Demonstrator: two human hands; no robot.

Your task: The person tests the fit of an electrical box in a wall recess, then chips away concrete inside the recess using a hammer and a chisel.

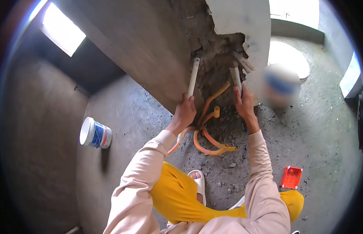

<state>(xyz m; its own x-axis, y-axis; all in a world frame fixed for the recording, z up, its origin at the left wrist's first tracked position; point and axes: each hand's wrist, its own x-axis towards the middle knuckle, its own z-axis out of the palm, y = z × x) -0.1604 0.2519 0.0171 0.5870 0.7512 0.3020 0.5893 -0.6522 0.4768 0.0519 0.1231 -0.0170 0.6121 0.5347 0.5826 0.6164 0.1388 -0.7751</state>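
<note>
My left hand (184, 113) is closed round the lower end of a white pipe (194, 77) that stands nearly upright against the broken wall. To its right, my right hand (245, 102) grips a pale handle (238, 80) whose upper part lies near the hollowed masonry. What tops this handle is hard to make out. Between and below both hands, orange flexible conduits (207, 150) curve out of the rubble at the wall's foot, some with yellowish ends. The broken masonry (214, 50) is rough and dark beside smooth pale plaster.
On the floor at the left a white bucket (87, 132) with a blue label lies tilted. A blurred white-and-blue bucket (282, 85) is at the right. A red box (291, 177) lies near my knee. Rubble (232, 165) is scattered before my feet.
</note>
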